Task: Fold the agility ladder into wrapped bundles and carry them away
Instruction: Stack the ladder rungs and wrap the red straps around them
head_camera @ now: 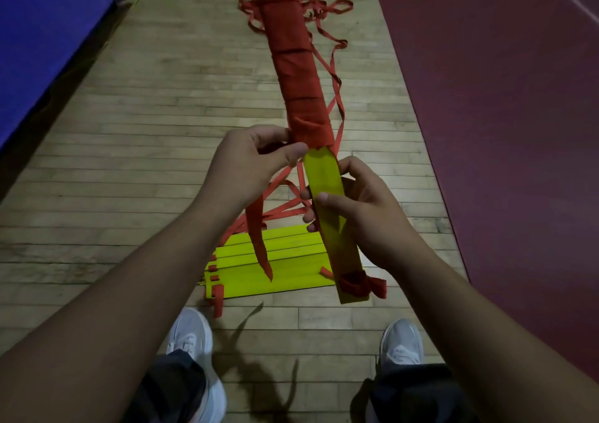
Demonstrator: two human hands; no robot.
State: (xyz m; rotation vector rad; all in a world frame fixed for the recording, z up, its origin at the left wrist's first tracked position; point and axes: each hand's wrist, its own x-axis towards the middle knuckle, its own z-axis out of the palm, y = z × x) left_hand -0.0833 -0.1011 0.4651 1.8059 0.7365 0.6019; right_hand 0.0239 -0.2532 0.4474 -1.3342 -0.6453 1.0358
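I hold a long bundle of yellow ladder rungs pointing away from me, most of its length wound in red strap. My right hand grips the bare yellow near end, thumb on top. At the edge of the wrapping, my left hand pinches the red strap, whose loose tail hangs down. On the floor by my feet lies a second stack of yellow rungs with red strap loops.
Loose red strap trails on the wooden floor beyond the bundle. A blue mat lies at the left, a dark red mat at the right. My two white shoes stand at the bottom.
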